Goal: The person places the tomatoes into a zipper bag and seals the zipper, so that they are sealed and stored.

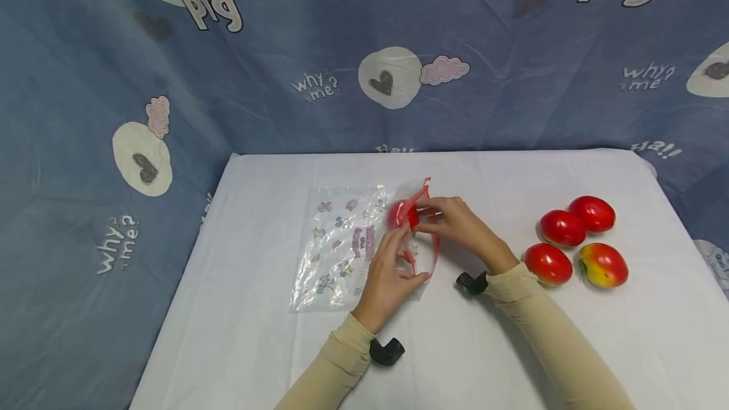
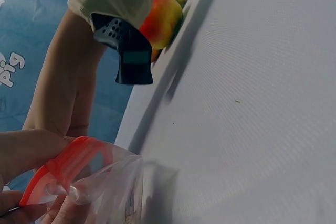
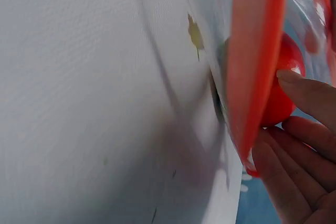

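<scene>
A clear zip bag [image 1: 336, 258] with small printed pictures and a red zip strip lies on the white table, its mouth facing right. My left hand [image 1: 390, 277] pinches the red strip [image 2: 79, 161] and keeps the mouth spread. At that mouth, my right hand [image 1: 455, 223] holds a glossy red oval fruit [image 3: 286, 87] with thumb and fingers. Most of this fruit shows through the plastic inside the bag, with my right fingertips [image 3: 294, 80] reaching in past the strip.
To the right lie several more glossy fruits: a red one [image 1: 548, 264], two red ones behind it, and a red one with yellow and green [image 1: 604, 266]. Black wrist devices [image 1: 387, 352] hang at both cuffs. A blue printed cloth [image 1: 319, 30] stands behind the table.
</scene>
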{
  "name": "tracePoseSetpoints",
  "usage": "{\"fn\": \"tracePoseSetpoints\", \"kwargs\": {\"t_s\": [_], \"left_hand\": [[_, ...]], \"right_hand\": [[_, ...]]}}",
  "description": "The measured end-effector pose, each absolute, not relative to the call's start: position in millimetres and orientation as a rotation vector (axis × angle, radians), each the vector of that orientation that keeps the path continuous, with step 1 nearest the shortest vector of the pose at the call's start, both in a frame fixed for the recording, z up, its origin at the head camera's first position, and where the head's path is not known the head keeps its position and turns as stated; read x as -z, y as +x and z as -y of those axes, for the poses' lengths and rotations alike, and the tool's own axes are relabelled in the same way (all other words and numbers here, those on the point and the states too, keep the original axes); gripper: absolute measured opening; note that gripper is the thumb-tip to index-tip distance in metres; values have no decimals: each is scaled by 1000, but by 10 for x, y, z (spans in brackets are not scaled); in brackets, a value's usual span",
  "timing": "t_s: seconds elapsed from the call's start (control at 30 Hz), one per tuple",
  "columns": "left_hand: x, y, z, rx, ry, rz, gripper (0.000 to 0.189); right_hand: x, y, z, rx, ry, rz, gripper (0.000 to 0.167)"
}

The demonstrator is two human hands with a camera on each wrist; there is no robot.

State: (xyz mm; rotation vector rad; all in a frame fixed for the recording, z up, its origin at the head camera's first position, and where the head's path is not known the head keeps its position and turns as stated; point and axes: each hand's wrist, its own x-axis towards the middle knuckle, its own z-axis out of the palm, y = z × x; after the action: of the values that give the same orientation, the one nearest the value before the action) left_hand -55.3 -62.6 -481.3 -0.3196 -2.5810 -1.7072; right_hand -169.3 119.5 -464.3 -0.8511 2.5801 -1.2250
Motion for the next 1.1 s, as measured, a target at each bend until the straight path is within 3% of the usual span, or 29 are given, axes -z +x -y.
{"fn": "tracePoseSetpoints", "kwargs": {"t_s": [0.6,0.87,1.1], "left_hand": [[4790,-542,609,1692,-348,2582,96],[4764,-531,604,1691,-374,2562,95],[4755,-528,614,1677,-407,2548,95]], "right_hand": [[4703,-1769,-1035,1264,-945,-2505,34],[4708,-1805,-946,1265,-980,-2478,47],[4781,-1840,-879,1241,-1023,-2488,47]]}}
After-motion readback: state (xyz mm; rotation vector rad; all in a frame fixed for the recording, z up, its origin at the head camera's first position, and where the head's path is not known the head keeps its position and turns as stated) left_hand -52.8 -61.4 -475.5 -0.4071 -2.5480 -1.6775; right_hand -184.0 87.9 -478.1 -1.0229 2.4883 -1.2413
